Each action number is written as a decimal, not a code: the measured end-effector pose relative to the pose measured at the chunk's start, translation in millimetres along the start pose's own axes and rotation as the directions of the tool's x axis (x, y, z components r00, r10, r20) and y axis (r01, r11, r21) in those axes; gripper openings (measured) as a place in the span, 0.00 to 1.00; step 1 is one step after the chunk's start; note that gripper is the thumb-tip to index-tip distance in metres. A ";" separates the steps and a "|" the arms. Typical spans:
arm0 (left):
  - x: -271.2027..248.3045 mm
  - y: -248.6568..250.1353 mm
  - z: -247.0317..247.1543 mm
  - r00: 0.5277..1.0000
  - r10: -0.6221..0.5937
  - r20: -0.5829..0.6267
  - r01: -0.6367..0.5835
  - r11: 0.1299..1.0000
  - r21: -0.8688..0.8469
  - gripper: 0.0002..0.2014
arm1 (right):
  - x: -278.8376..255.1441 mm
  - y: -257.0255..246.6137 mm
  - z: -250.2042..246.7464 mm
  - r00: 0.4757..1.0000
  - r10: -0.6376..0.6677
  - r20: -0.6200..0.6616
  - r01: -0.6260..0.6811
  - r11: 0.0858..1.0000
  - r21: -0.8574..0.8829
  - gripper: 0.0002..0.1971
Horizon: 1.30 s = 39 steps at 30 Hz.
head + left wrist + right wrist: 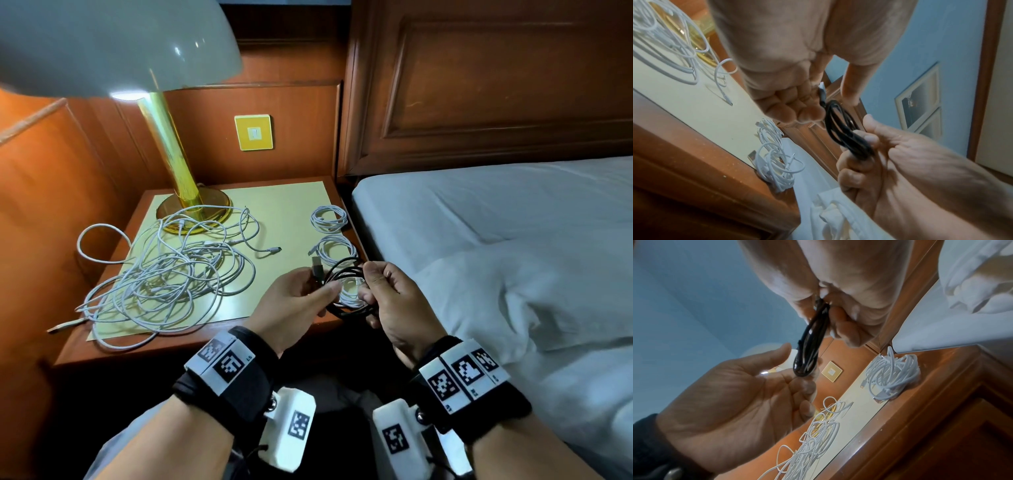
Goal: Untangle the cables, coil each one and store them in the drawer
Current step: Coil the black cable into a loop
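A black cable, wound into a small coil, hangs between both hands over the nightstand's right front corner. My right hand grips one side of the coil in curled fingers. My left hand holds the other side, fingers curled, with the USB plug sticking up above them. A large tangle of white cables covers the left of the top. Two coiled white cables lie along the right edge, and a third white coil is partly hidden behind my hands. No drawer shows.
A lamp with a gold stem and base stands at the back left, its base under the tangle. A bed with white sheets adjoins the nightstand's right side. One white cable loop overhangs the left edge. A wall switch is behind.
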State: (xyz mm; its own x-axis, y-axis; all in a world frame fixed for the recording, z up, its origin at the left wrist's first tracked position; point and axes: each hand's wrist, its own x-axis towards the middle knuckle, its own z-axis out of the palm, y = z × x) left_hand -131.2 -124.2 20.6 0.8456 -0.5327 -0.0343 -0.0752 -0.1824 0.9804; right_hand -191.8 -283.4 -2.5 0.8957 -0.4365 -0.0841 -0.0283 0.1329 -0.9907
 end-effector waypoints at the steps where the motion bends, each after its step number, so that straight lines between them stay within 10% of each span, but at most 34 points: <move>1: 0.4 -2.9 -0.4 1.000 0.023 -0.001 -0.023 0.997 0.072 0.06 | 0.5 0.8 -0.5 1.000 -0.014 0.004 0.014 1.000 -0.006 0.10; 11: 3.8 -2.9 -7.8 0.978 0.066 -0.197 -0.040 0.990 0.133 0.06 | 0.2 0.6 -4.2 0.998 0.021 0.062 -0.011 0.987 -0.163 0.16; 26: 27.7 -27.4 -58.2 0.971 -0.165 -0.174 0.203 0.951 0.233 0.11 | 11.9 -12.3 -3.3 1.000 0.001 -0.019 -0.006 0.965 -0.262 0.13; 39: 87.9 -45.1 -95.3 0.968 -0.004 -0.252 0.121 0.884 0.451 0.09 | 182.2 -67.2 23.3 0.996 0.086 -0.024 -0.089 0.927 -0.364 0.08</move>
State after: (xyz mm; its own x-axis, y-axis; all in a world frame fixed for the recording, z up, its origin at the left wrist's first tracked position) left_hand -3.2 -84.1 -8.1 0.9518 -0.3064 0.0122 -0.2026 -0.5985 0.7751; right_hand -16.4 -351.1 51.2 0.8792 -0.4443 -0.1720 -0.2674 -0.1615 -0.9499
